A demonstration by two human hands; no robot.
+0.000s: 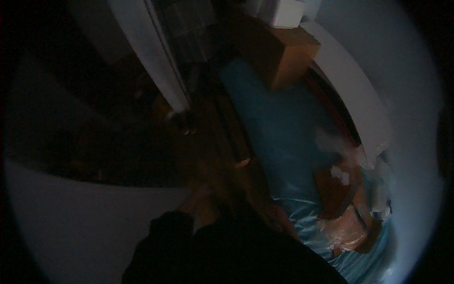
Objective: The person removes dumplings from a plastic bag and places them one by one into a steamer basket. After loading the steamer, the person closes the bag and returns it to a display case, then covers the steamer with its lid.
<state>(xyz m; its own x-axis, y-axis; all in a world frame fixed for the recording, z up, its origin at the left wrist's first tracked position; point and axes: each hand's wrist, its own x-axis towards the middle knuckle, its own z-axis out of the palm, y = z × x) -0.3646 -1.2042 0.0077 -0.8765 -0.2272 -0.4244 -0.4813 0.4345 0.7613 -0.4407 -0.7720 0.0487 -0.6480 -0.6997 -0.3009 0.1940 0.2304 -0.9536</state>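
The room is very dim and much is blurred. My left hand (pixel 197 198), at the end of a black sleeve, hangs low in front of my body. My right hand (pixel 283 218) is beside the edge of a teal-covered surface (pixel 283 135), which looks like a bed or mattress. The fingers of both hands are too dark to make out, and so is anything they might hold. Closest to the right hand are wrinkled folds of shiny teal cover (pixel 301 213).
A cardboard box (pixel 296 64) bearing a white container (pixel 289 14) stands at the surface's far end. Opened cardboard (pixel 333 188) and clear plastic wrap (pixel 342 229) lie at right. A white post or door edge (pixel 156 60) rises left of the dark brown floor (pixel 209 152).
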